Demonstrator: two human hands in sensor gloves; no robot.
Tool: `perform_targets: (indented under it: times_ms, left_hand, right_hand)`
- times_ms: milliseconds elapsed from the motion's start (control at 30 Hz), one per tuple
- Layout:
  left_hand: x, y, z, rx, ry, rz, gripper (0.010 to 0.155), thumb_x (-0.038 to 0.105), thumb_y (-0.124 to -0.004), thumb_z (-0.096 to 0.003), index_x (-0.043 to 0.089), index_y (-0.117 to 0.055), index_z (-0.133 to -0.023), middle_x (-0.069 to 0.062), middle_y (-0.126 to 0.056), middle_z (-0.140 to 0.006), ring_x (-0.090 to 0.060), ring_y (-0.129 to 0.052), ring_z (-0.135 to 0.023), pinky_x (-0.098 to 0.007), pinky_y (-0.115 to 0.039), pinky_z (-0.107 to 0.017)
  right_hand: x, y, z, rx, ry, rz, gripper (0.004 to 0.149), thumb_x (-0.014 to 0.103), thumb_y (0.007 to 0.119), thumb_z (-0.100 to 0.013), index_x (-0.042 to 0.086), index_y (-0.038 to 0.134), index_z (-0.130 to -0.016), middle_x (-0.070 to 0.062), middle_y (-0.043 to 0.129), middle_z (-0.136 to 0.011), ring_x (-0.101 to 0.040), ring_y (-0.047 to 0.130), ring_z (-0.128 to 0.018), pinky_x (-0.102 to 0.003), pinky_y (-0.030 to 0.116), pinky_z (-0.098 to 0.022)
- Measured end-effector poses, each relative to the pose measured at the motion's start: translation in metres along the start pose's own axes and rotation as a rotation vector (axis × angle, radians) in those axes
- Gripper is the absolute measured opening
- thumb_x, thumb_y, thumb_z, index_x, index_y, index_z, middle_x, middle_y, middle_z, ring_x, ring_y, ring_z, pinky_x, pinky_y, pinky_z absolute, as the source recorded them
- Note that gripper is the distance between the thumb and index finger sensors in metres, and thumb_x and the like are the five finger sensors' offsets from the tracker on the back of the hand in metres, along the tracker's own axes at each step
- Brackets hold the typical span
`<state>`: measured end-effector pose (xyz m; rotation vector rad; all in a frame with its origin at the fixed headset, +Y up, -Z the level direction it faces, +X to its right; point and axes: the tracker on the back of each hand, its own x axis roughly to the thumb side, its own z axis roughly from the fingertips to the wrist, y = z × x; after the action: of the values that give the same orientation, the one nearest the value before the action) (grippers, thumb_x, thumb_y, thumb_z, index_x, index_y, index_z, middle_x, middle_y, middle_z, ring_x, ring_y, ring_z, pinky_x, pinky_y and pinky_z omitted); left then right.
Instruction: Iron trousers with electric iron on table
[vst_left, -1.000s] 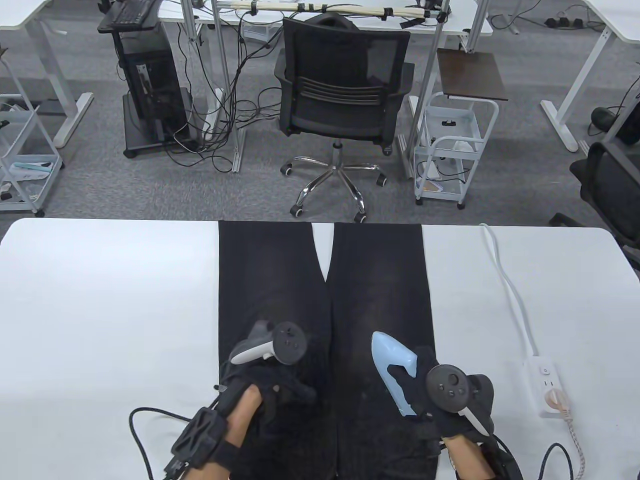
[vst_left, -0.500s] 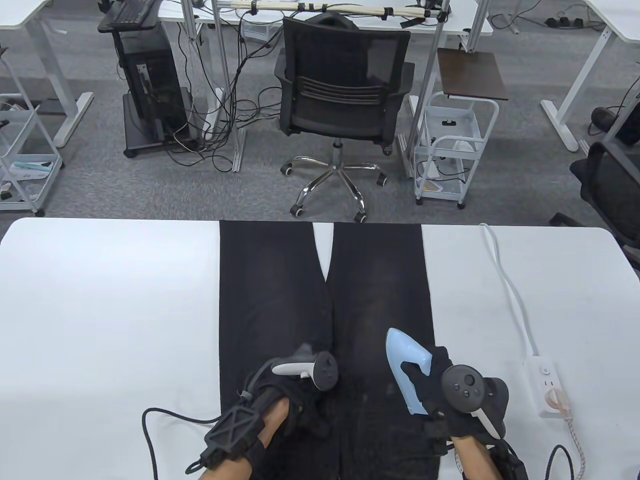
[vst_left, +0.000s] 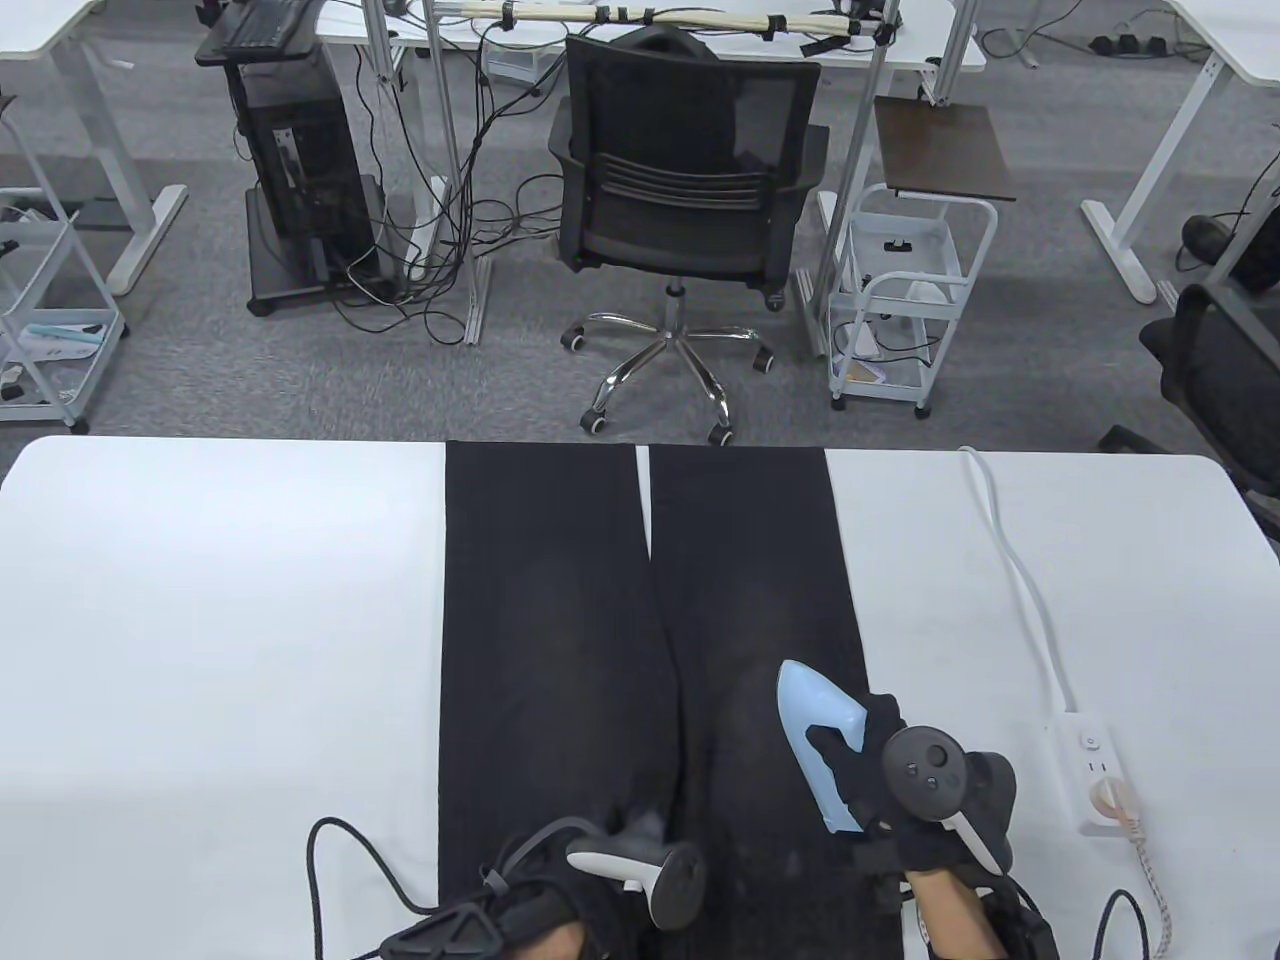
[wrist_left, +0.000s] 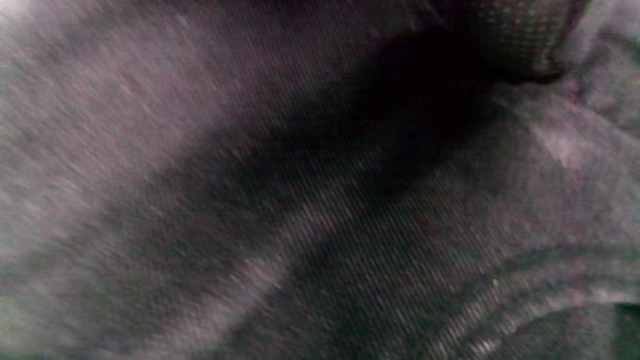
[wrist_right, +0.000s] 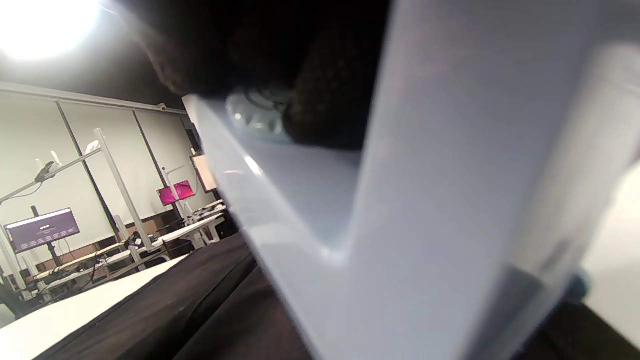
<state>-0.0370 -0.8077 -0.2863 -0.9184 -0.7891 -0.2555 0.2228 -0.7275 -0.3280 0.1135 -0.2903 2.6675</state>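
Table view showed the right hand (vst_left: 905, 790) gripping the iron (vst_left: 822, 745) on the trousers' (vst_left: 545, 600) right leg atop the surface (vst_left: 200, 600), the left hand's (vst_left: 590, 900) grip unclear at the waist, the next stroke likely needing taut fabric.

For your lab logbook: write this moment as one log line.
right hand: grips iron on trousers | left hand: on trousers, grip unclear

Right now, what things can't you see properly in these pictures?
- Left hand fingers: table view, cut off by the bottom edge; whether they grip the trousers is unclear.
- Left wrist view: only blurred dark cloth, no fingers plainly shown.
- Iron soleplate: table view, hidden under its body and the right hand.
- Right wrist view: the iron fills it, blocking the cloth beneath.
- Power strip markings: too small.
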Motion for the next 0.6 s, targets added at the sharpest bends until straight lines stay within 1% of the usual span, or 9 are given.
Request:
perform_targets:
  times_ms: [33, 100, 167, 300, 400, 433, 467, 533, 600]
  left_hand:
    - [-0.006, 0.008, 0.002, 0.006, -0.026, 0.006, 0.117, 0.066, -0.077, -0.0470, 0.018, 0.011, -0.108, -0.040, 0.019, -0.103, -0.078, 0.005, -0.090, -0.085, -0.020, -0.063]
    - [-0.025, 0.030, 0.006, 0.060, -0.016, 0.061, 0.114, 0.063, -0.079, -0.0479, 0.017, 0.004, -0.111, -0.030, 0.003, -0.112, -0.067, -0.011, -0.101, -0.082, -0.026, -0.067]
    - [-0.051, 0.054, 0.004, 0.152, 0.008, 0.108, 0.111, 0.060, -0.081, -0.0481, 0.015, -0.002, -0.113, -0.031, -0.003, -0.113, -0.064, -0.017, -0.103, -0.081, -0.028, -0.067]
    - [-0.110, 0.096, -0.017, 0.261, 0.124, 0.205, 0.113, 0.059, -0.081, -0.0482, 0.015, 0.000, -0.112, -0.030, 0.007, -0.112, -0.064, -0.013, -0.103, -0.082, -0.026, -0.067]
    - [-0.139, 0.109, -0.037, 0.288, 0.139, 0.308, 0.111, 0.057, -0.085, -0.0467, 0.024, -0.002, -0.112, -0.025, 0.013, -0.112, -0.065, -0.003, -0.102, -0.083, -0.020, -0.065]
    - [-0.147, 0.112, -0.045, 0.270, 0.132, 0.310, 0.112, 0.059, -0.086, -0.0448, 0.030, 0.000, -0.111, -0.023, 0.016, -0.111, -0.066, 0.001, -0.100, -0.084, -0.018, -0.064]
    - [-0.153, 0.114, -0.053, 0.244, 0.141, 0.287, 0.114, 0.062, -0.085, -0.0433, 0.031, 0.002, -0.110, -0.023, 0.018, -0.110, -0.068, 0.002, -0.099, -0.085, -0.019, -0.064]
    - [-0.157, 0.114, -0.066, 0.185, 0.133, 0.295, 0.115, 0.065, -0.085, -0.0420, 0.032, 0.001, -0.111, -0.022, 0.019, -0.110, -0.068, 0.007, -0.096, -0.086, -0.019, -0.063]
    - [-0.156, 0.113, -0.069, 0.177, 0.144, 0.318, 0.114, 0.063, -0.084, -0.0407, 0.034, 0.003, -0.109, -0.022, 0.024, -0.106, -0.067, 0.016, -0.091, -0.087, -0.013, -0.060]
  right_hand:
    - [0.000, 0.000, 0.000, -0.002, 0.000, 0.002, 0.050, 0.047, 0.078, -0.051, 0.007, 0.071, -0.079, 0.004, 0.092, -0.048, -0.011, 0.101, -0.032, -0.041, 0.091, -0.028]
    - [0.000, 0.000, 0.000, -0.002, 0.001, 0.002, 0.050, 0.047, 0.078, -0.051, 0.007, 0.071, -0.079, 0.004, 0.092, -0.048, -0.011, 0.101, -0.032, -0.041, 0.091, -0.028]
    - [-0.001, 0.000, -0.001, -0.002, 0.001, 0.000, 0.050, 0.047, 0.078, -0.051, 0.006, 0.071, -0.079, 0.004, 0.092, -0.048, -0.011, 0.101, -0.032, -0.041, 0.091, -0.029]
    - [-0.002, -0.002, -0.001, -0.007, 0.006, 0.004, 0.050, 0.047, 0.078, -0.051, 0.006, 0.071, -0.079, 0.004, 0.092, -0.048, -0.011, 0.101, -0.032, -0.041, 0.091, -0.029]
    - [-0.004, -0.001, -0.001, -0.003, 0.014, -0.001, 0.050, 0.047, 0.078, -0.051, 0.006, 0.070, -0.079, 0.004, 0.092, -0.048, -0.012, 0.101, -0.032, -0.041, 0.091, -0.029]
    - [-0.005, -0.001, -0.002, 0.003, 0.019, -0.001, 0.050, 0.047, 0.078, -0.051, 0.006, 0.070, -0.079, 0.004, 0.092, -0.048, -0.012, 0.101, -0.032, -0.041, 0.091, -0.029]
    - [-0.006, 0.000, -0.002, 0.006, 0.021, 0.000, 0.050, 0.047, 0.078, -0.051, 0.006, 0.070, -0.079, 0.004, 0.092, -0.048, -0.011, 0.101, -0.032, -0.041, 0.091, -0.029]
    - [-0.008, 0.000, -0.003, 0.016, 0.030, 0.005, 0.050, 0.047, 0.078, -0.051, 0.006, 0.070, -0.079, 0.004, 0.092, -0.048, -0.012, 0.101, -0.032, -0.041, 0.091, -0.029]
    - [-0.009, -0.001, -0.004, 0.021, 0.038, 0.008, 0.050, 0.047, 0.078, -0.051, 0.006, 0.070, -0.079, 0.004, 0.092, -0.048, -0.012, 0.101, -0.032, -0.041, 0.091, -0.029]
